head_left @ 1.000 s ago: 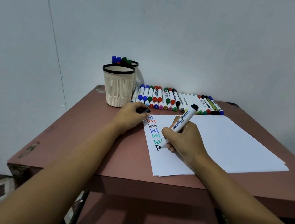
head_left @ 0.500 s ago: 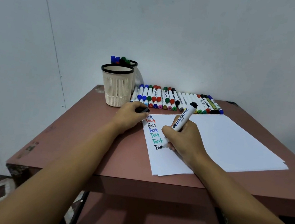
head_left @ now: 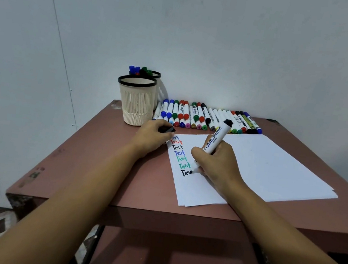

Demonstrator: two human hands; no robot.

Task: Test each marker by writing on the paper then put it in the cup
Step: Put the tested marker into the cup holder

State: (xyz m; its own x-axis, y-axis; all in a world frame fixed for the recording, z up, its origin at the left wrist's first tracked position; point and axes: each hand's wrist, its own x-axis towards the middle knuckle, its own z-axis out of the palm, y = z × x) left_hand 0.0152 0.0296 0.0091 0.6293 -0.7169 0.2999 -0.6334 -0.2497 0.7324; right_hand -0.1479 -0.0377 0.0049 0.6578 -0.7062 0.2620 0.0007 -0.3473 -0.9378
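My right hand (head_left: 216, 164) grips a white marker with black ends (head_left: 217, 140), its tip touching the white paper (head_left: 274, 166) at a black, partly written word. Above that word runs a column of "Test" words in blue, red, black and green. My left hand (head_left: 151, 138) rests at the paper's top left corner and holds the black marker cap (head_left: 169, 129). A cream cup with a black rim (head_left: 136, 103) stands behind my left hand. A second cup (head_left: 156, 81) behind it holds several markers. A row of capped markers (head_left: 207, 118) lies along the wall.
The brown table (head_left: 103, 167) stands against a white wall; its front edge is just past my forearms. The paper stack covers the table's right half. Patterned floor shows at lower left.
My right hand has moved the marker tip rightward, and the black word has grown from "T" to about three letters. My left hand has stayed in place.
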